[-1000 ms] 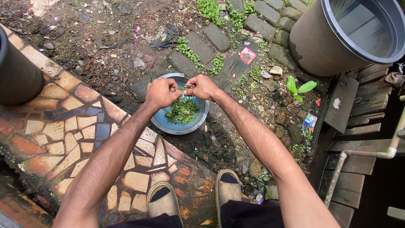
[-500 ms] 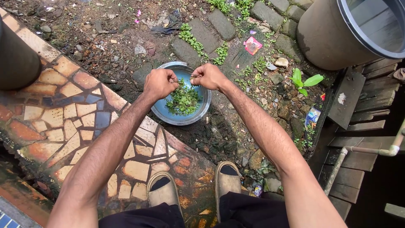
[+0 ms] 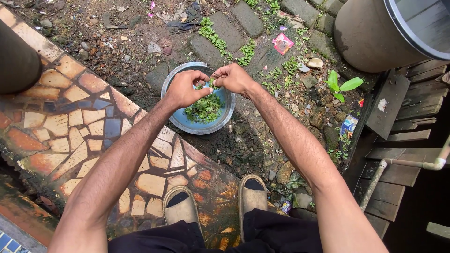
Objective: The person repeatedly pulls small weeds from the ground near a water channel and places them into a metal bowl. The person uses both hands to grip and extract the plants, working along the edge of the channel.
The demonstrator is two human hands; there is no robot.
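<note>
**A:** Starting at the left edge, what are you standing beside?

**B:** You are standing on a mosaic paving (image 3: 56, 126) of orange, cream and blue stone pieces, with a dark round container (image 3: 16, 61) rising at its far left. Your two slippers (image 3: 180, 208) are resting on the paving's edge.

**A:** And the hands?

**B:** Your left hand (image 3: 183, 89) is hovering over the near-left rim of the metal bowl (image 3: 180, 119), the fingers curled in loosely and the thumb meeting the fingertips in a pinch. It is gripping a small sprig of green leaves (image 3: 211, 84), and the palm is not touching the bowl.

**A:** What is the right hand doing?

**B:** Your right hand (image 3: 236, 78) is sitting just beside the left, over the bowl's far rim, nearly closed, its fingertips pinching the same sprig from the other side. The two hands are almost touching at the fingertips.

**A:** Where are the greens lying?

**B:** A heap of picked leaves (image 3: 205, 108) is lying inside the bowl on its blue bottom, right under your hands. The bowl itself is sitting on dark, wet soil between the paving and a row of grey bricks (image 3: 225, 30).

**A:** Further right?

**B:** A pink wrapper (image 3: 282, 43) is lying among small weeds, a broad-leafed seedling (image 3: 341, 85) is growing near the stones, and a large grey tub (image 3: 375, 33) is standing at the top right above wooden planks (image 3: 412, 107) and a white pipe (image 3: 412, 163).
</note>
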